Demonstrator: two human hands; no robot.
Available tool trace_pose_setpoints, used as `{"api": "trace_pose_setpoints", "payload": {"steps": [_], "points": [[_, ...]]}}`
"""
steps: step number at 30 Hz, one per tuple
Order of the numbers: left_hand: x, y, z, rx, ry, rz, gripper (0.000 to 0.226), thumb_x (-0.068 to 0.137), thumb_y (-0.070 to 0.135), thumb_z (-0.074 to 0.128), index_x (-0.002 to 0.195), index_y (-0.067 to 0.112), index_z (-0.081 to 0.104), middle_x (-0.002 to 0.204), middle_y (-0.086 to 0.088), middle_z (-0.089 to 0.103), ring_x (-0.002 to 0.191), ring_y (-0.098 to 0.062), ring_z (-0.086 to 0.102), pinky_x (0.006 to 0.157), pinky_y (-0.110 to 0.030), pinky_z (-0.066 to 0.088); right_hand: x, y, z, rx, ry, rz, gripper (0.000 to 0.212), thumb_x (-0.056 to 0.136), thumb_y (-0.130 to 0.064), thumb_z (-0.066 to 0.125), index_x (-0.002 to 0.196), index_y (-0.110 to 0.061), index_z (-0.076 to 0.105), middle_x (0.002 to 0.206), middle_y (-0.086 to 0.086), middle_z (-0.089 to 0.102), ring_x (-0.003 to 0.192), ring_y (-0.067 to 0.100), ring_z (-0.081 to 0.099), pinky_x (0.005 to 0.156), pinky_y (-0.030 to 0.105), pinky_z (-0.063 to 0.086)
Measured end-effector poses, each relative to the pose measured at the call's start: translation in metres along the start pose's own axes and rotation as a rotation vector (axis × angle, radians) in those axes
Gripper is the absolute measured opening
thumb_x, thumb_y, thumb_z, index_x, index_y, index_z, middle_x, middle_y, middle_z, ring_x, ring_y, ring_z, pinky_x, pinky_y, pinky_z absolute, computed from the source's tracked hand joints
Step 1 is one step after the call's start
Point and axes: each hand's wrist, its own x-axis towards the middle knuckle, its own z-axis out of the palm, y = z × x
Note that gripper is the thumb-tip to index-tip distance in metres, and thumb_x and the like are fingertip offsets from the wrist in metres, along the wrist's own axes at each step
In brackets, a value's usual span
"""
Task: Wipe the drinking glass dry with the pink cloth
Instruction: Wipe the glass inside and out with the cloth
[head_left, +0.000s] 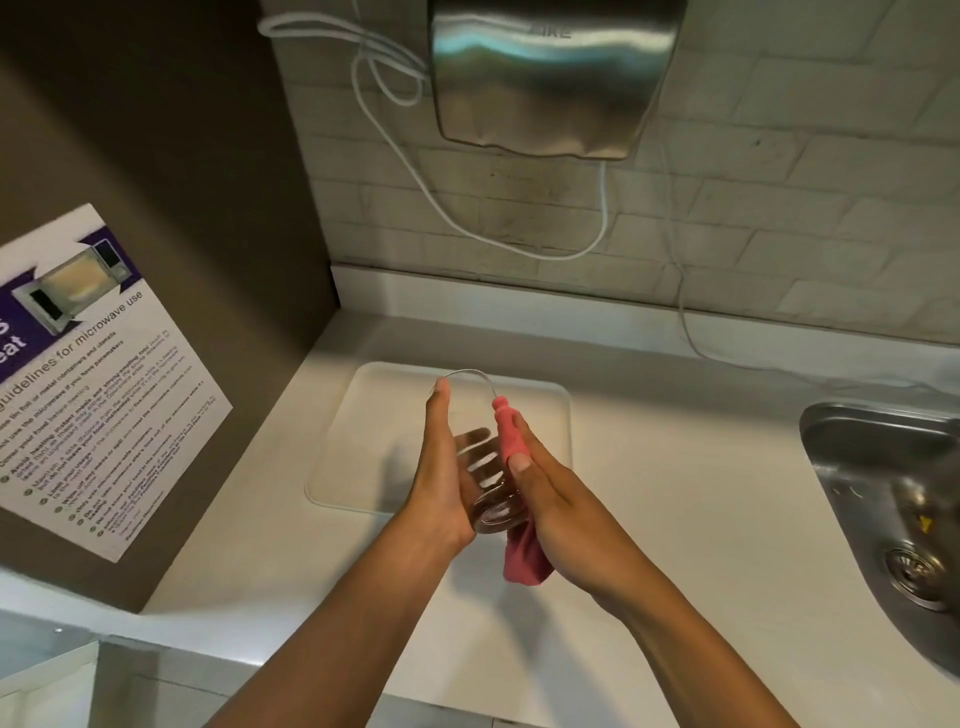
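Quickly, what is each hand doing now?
Left hand: closed on the glass.
Right hand: closed on the pink cloth, pressed against the glass.

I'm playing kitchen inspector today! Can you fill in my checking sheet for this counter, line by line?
Surface: white counter, with a pale rounded rectangular tray lying on it.
Job's things: clear drinking glass held tilted above the tray, its mouth pointing away; pink cloth pressed along its right side.
Clutter: nothing seen.
Hands: left hand cups the glass; right hand holds the cloth against it.
Cables: thin white cord looping down the wall to the counter.
Surroundings: steel wall-mounted hand dryer, pale brick-tile wall, steel sink, microwave guidelines poster.
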Motion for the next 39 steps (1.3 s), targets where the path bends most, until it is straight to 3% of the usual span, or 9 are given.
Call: {"api": "trace_pose_setpoints", "payload": {"steps": [7,10,13,15,20,26,33,37,39], "points": [[0.004,0.003,0.002,-0.113,-0.016,-0.096,0.083,0.082,0.073,0.068,0.130,0.005,0.072,0.117,-0.019,0.081,0.090,-0.036,0.078,0.084,-0.049,0.065,-0.007,-0.005,0.002,0.044,0.076,-0.055,0.041,0.105,-0.062,0.022,0.145,-0.072,0.028,0.158,-0.028,0.040,0.145,-0.001,0.040,0.121,0.033,0.036],[0.003,0.003,0.009,-0.233,-0.009,-0.145,0.084,0.085,0.071,0.064,0.129,0.001,0.073,0.134,-0.018,0.074,0.119,-0.035,0.071,0.113,-0.047,0.050,-0.009,-0.005,0.010,-0.120,0.167,-0.186,0.049,0.108,-0.053,0.021,0.156,-0.060,0.015,0.166,-0.030,0.019,0.152,-0.006,0.020,0.125,0.027,0.026],[0.011,-0.003,0.013,-0.317,-0.032,-0.106,0.078,0.093,0.068,0.052,0.088,-0.003,0.085,0.096,-0.023,0.084,0.081,-0.035,0.082,0.088,-0.044,0.059,-0.011,0.004,0.016,-0.352,0.142,-0.242,0.057,0.104,-0.054,0.018,0.156,-0.059,-0.004,0.168,-0.026,-0.015,0.156,0.001,0.013,0.119,0.026,0.039],[0.014,-0.008,0.011,-0.309,-0.053,-0.097,0.070,0.097,0.061,0.050,0.099,-0.002,0.081,0.089,-0.021,0.081,0.079,-0.036,0.080,0.082,-0.043,0.059,-0.014,0.014,0.015,-0.571,0.131,-0.292,0.057,0.105,-0.051,0.019,0.156,-0.059,-0.006,0.168,-0.020,-0.025,0.158,0.009,0.000,0.117,0.030,0.041],[0.014,-0.026,0.008,-0.317,-0.108,-0.097,0.041,0.107,0.050,0.041,0.110,0.019,0.069,0.082,0.000,0.084,0.068,-0.016,0.081,0.061,-0.024,0.063,-0.001,0.018,-0.004,-0.855,0.135,-0.404,0.054,0.107,-0.052,0.020,0.159,-0.042,0.031,0.172,-0.001,0.020,0.159,0.024,0.014,0.121,0.040,0.031],[0.020,-0.030,0.010,-0.379,-0.019,-0.151,0.060,0.094,0.061,0.057,0.080,0.007,0.082,0.070,-0.016,0.081,0.053,-0.032,0.079,0.044,-0.040,0.064,0.012,0.013,0.004,-0.355,0.266,-0.220,0.062,0.104,-0.057,0.021,0.159,-0.031,0.034,0.162,-0.012,0.035,0.146,0.001,0.035,0.117,0.019,0.034],[0.027,-0.025,0.007,-0.297,-0.027,-0.158,0.057,0.101,0.047,0.048,0.128,0.002,0.070,0.119,-0.020,0.076,0.115,-0.035,0.071,0.098,-0.039,0.055,-0.004,0.039,0.000,-0.720,0.149,-0.503,0.056,0.109,-0.027,0.043,0.162,-0.031,0.025,0.174,0.003,0.008,0.160,0.031,0.004,0.123,0.044,0.030],[0.021,-0.033,0.019,-0.397,-0.144,-0.090,0.040,0.117,0.031,0.016,0.107,0.038,0.054,0.103,0.025,0.064,0.069,0.016,0.071,0.068,-0.003,0.051,0.017,0.013,-0.019,-0.988,0.082,-0.600,0.050,0.110,-0.038,0.033,0.158,-0.026,0.040,0.165,-0.001,0.038,0.155,0.025,0.027,0.126,0.040,0.025],[0.023,-0.039,0.019,-0.435,-0.092,-0.085,0.043,0.112,0.037,0.034,0.099,0.030,0.074,0.096,0.004,0.079,0.066,-0.005,0.080,0.060,-0.019,0.063,0.024,0.000,-0.018,-0.896,0.077,-0.470,0.053,0.109,-0.045,0.024,0.157,-0.032,0.041,0.164,-0.008,0.040,0.150,0.014,0.035,0.123,0.032,0.031]]}}
